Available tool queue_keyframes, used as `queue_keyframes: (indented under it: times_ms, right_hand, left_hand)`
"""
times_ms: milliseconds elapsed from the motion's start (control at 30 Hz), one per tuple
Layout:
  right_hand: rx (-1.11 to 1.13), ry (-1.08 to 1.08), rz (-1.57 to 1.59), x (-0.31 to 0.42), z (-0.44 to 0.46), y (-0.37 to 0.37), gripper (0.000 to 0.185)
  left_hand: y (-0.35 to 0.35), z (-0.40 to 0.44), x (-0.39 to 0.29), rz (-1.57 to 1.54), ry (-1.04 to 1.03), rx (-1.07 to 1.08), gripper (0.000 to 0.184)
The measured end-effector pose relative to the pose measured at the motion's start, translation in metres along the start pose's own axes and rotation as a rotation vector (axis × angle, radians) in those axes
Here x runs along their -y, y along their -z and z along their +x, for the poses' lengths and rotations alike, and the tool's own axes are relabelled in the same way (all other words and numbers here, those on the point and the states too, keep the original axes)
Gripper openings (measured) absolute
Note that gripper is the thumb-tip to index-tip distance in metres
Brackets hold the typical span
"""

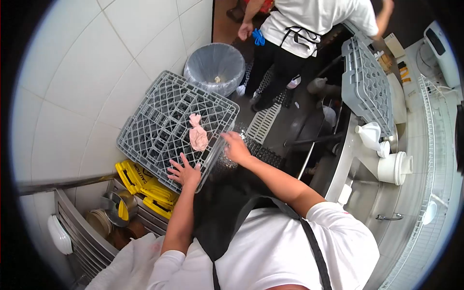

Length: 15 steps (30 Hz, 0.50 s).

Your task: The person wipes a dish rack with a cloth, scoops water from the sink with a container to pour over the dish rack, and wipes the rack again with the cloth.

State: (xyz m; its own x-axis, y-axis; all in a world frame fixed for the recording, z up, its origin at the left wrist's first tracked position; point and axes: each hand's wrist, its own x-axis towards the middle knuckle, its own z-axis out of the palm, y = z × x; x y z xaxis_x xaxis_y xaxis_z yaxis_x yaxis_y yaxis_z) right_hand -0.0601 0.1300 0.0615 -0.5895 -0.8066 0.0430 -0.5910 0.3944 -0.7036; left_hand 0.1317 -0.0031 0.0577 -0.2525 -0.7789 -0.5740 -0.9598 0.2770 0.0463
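a: where is the soft, crumpled, pale pink scrap point(198, 138)?

b: it lies on top of the big, square, grey plastic rack point(166, 113) with the criss-cross bars. it sits nearer the right side. one end is small and twisted, and the other end is fat.

a: what are the two hands doing?

b: the left hand point(185, 175) is at the near edge of the rack, close to the pink scrap, with its fingers spread wide. the right hand point(236, 147) is just beside the right edge, with its fingers curled in. i can't tell if the right one is pinching something, or if it touches the rack.

a: what is around the rack?

b: a round bin with a see-through plastic liner point(229, 60) stands just past the far edge. a bright yellow plastic sign point(145, 187) is by the near left edge, and it says "caution". near the sign there is a shiny, round metal pot point(112, 202).

a: and farther off?

b: another person in a white shirt point(316, 19) stands past the bin. on the right, a second grey plastic rack point(365, 82) is tipped up near a white plastic jug point(369, 135).
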Motion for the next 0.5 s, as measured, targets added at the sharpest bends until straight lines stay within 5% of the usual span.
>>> queue_keyframes:
  times_ms: [267,500]
  right_hand:
    - [-0.211,-0.342,-0.029,-0.066,-0.059,0.077,0.054]
    - [-0.229,-0.545,-0.055,-0.089,-0.092,0.092,0.056]
  left_hand:
    - [0.011,-0.003,0.000,0.004,0.016,0.046,0.096]
    - [0.006,0.008,0.010,-0.034,0.069,-0.022,0.120]
